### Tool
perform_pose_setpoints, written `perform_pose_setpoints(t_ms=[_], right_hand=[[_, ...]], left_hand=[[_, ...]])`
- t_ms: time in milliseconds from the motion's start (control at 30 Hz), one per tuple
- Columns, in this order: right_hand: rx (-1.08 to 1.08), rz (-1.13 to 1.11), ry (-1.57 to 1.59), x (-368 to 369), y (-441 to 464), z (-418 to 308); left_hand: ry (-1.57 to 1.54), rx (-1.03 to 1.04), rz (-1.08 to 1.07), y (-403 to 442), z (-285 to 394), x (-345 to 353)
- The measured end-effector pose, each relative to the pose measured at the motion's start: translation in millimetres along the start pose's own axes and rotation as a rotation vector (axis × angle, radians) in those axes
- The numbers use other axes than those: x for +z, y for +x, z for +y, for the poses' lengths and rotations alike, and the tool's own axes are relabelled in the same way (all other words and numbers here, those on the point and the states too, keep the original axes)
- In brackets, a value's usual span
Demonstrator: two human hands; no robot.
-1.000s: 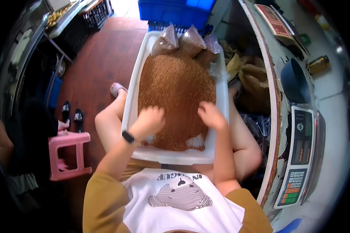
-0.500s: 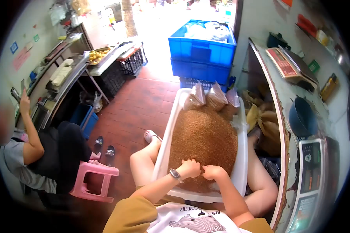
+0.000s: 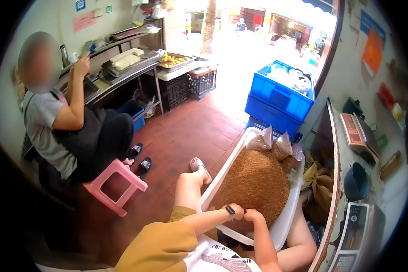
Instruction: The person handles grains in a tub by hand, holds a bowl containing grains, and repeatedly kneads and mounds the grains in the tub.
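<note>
left hand (image 3: 236,212) and right hand (image 3: 254,216) at rounded, granular brown mound (image 3: 258,181), fingers' grip unclear, white tub (image 3: 282,230)

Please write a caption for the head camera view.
Left hand and right hand close together over brown grains in a white tub.

You wear a loose mustard-brown top (image 3: 156,242) with a white front panel (image 3: 196,258), dark lettering (image 3: 226,249) and a striped grey print (image 3: 224,259), mustard shorts (image 3: 181,213), a dark-faced wristband (image 3: 230,210) and a pale open-toed sandal (image 3: 207,174).
</note>
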State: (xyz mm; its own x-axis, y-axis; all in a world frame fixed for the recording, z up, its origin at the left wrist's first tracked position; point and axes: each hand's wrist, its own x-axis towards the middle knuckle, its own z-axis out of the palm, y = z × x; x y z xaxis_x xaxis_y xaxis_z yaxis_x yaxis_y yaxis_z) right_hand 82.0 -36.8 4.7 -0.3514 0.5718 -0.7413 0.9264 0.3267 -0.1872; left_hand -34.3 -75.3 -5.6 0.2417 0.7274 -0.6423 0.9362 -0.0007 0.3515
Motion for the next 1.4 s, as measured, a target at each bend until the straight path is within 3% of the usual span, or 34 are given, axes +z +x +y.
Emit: perform_pose_setpoints(t_ms=[200,400,500,667,767,867,1100,1200,1400], right_hand=[[0.051,0.165,0.027,14.7,-1.9,5.2],[0.028,0.309,0.051,37.1,-26.0,2.8],[0.063,0.279,0.002,37.8,-38.1,-6.9],[0.097,0.589,-0.167,38.9,-49.9,-20.3],[0.061,0.656,-0.175,40.2,-46.3,-19.9],[-0.037,0.755,-0.191,42.9,-44.5,-19.2],[-0.131,0.654,-0.217,35.6,-40.9,-29.9],[0.038,0.466,-0.149,30.5,-23.2,-27.6],[0.061,0.111,-0.303,11.9,-8.9,-42.3]], left_hand=[[0.148,0.074,0.255,-9.3,-8.1,7.5],[-0.038,0.006,0.134,-56.5,-16.2,-1.9],[-0.055,0.003,0.139,-85.5,-14.4,-9.3],[0.076,0.041,0.311,-51.8,-21.0,3.7],[0.114,0.126,0.443,-34.7,-21.7,8.5],[-0.023,0.214,0.378,-42.2,-19.3,4.4],[-0.087,0.205,0.265,-5.9,-25.7,16.0],[-0.101,0.197,0.181,-2.2,-25.0,17.1],[-0.102,0.047,-0.215,17.3,-30.7,21.4]])
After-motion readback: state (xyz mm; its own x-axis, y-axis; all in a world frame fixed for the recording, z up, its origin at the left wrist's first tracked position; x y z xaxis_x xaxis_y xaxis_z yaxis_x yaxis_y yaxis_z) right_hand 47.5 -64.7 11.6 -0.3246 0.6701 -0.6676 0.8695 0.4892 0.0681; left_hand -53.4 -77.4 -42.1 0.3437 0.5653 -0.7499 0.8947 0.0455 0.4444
